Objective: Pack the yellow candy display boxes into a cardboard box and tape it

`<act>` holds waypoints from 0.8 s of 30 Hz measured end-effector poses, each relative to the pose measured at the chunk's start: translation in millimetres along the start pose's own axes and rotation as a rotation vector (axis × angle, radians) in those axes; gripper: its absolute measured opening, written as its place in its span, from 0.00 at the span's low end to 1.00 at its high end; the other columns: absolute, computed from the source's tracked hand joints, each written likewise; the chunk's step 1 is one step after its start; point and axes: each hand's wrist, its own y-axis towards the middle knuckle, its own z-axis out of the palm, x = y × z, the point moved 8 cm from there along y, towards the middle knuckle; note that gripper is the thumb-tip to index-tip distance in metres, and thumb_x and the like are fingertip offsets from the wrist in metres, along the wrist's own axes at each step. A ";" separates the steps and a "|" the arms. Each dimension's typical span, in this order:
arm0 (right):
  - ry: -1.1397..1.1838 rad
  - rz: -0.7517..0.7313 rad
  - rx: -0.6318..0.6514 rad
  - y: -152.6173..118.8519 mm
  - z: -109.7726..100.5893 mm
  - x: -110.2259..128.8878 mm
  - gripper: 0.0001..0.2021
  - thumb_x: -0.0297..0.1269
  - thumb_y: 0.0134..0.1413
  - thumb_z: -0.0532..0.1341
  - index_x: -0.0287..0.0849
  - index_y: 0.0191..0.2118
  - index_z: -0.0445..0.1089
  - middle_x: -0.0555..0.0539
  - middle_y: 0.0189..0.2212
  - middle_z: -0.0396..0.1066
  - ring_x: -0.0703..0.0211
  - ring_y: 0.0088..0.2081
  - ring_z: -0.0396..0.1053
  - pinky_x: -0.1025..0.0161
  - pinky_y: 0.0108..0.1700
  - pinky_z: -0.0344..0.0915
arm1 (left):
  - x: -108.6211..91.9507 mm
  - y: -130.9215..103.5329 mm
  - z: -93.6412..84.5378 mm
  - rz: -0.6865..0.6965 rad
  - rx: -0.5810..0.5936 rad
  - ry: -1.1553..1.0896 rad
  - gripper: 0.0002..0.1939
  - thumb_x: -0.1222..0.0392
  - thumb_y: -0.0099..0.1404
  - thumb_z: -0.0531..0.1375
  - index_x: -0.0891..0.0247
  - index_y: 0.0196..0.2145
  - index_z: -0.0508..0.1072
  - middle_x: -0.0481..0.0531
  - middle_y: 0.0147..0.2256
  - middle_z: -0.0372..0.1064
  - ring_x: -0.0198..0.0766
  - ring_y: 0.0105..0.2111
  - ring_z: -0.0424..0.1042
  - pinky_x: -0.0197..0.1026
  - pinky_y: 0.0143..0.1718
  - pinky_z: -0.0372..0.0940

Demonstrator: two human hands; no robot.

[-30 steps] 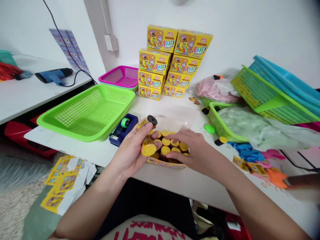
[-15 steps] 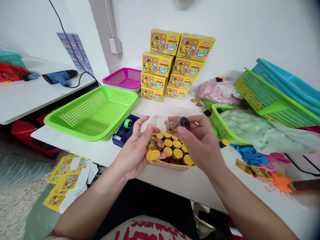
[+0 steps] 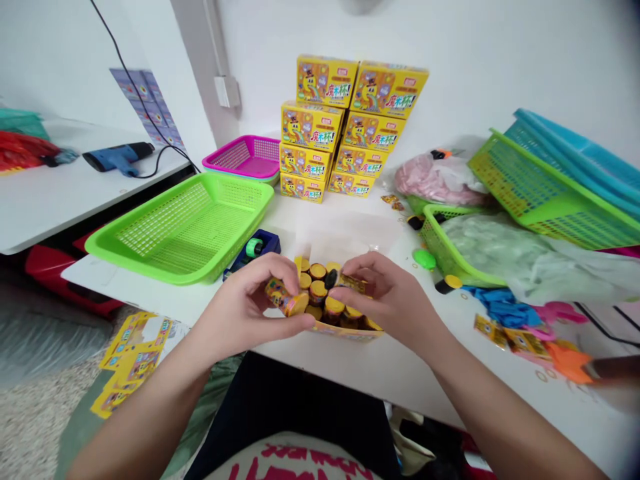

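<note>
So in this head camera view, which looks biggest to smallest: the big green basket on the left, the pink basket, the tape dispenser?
1. Green basket: largest.
2. Pink basket: it sits farther back, so its real size is unsure.
3. Tape dispenser: smallest.

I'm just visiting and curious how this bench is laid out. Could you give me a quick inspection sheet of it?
Surface: white table, crowded at the right.
Job's things: open yellow box of small yellow-capped tubes; left hand holds one tube; right hand holds another over the box.
Clutter: green basket, pink basket, tape dispenser, stacked yellow boxes, bagged parts, loose balloons.
Grippers: both hands closed on tubes.
Cables: black cord to blue heat gun.
Surroundings: flat cartons on floor.
</note>
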 end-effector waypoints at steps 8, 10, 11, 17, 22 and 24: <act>-0.151 -0.103 0.091 -7.2 -1.2 16.8 0.13 0.37 0.49 0.66 0.46 0.44 0.75 0.43 0.46 0.67 0.57 0.43 0.73 0.61 0.42 0.75 | 13.3 14.1 2.8 0.176 0.004 0.294 0.18 0.45 0.56 0.68 0.57 0.41 0.79 0.56 0.40 0.75 0.47 0.45 0.70 0.47 0.53 0.61; -0.103 -0.061 0.095 -8.6 -4.2 15.1 0.16 0.38 0.49 0.66 0.46 0.47 0.73 0.43 0.46 0.69 0.56 0.44 0.73 0.60 0.45 0.75 | 26.3 14.9 0.4 0.093 -0.018 0.236 0.21 0.47 0.53 0.70 0.57 0.42 0.78 0.55 0.41 0.75 0.46 0.44 0.72 0.44 0.49 0.64; -0.071 -0.035 0.091 -8.9 -6.1 13.2 0.18 0.39 0.49 0.67 0.46 0.48 0.72 0.43 0.45 0.70 0.56 0.44 0.73 0.59 0.46 0.75 | 30.8 15.0 0.1 0.054 -0.019 0.236 0.23 0.48 0.52 0.72 0.56 0.44 0.77 0.55 0.42 0.76 0.46 0.43 0.73 0.43 0.47 0.64; 0.042 0.051 0.088 -9.7 -7.8 4.8 0.20 0.45 0.44 0.71 0.43 0.40 0.66 0.45 0.38 0.74 0.57 0.38 0.75 0.58 0.41 0.76 | 23.4 18.2 6.2 0.028 0.049 0.409 0.17 0.52 0.54 0.71 0.52 0.42 0.80 0.51 0.42 0.78 0.46 0.44 0.74 0.43 0.51 0.61; 0.002 0.111 0.186 -12.1 -0.3 1.2 0.19 0.45 0.44 0.71 0.42 0.39 0.68 0.46 0.35 0.75 0.56 0.35 0.75 0.60 0.36 0.75 | 24.6 20.6 6.4 0.013 0.042 0.393 0.15 0.50 0.57 0.68 0.53 0.43 0.80 0.52 0.40 0.78 0.43 0.37 0.75 0.41 0.44 0.62; -0.022 0.126 0.213 -12.9 1.1 -1.2 0.19 0.45 0.44 0.71 0.42 0.40 0.69 0.46 0.34 0.75 0.56 0.35 0.75 0.60 0.36 0.75 | 31.1 19.3 11.0 0.021 0.104 0.473 0.15 0.49 0.57 0.69 0.52 0.42 0.80 0.52 0.42 0.78 0.45 0.42 0.73 0.43 0.48 0.59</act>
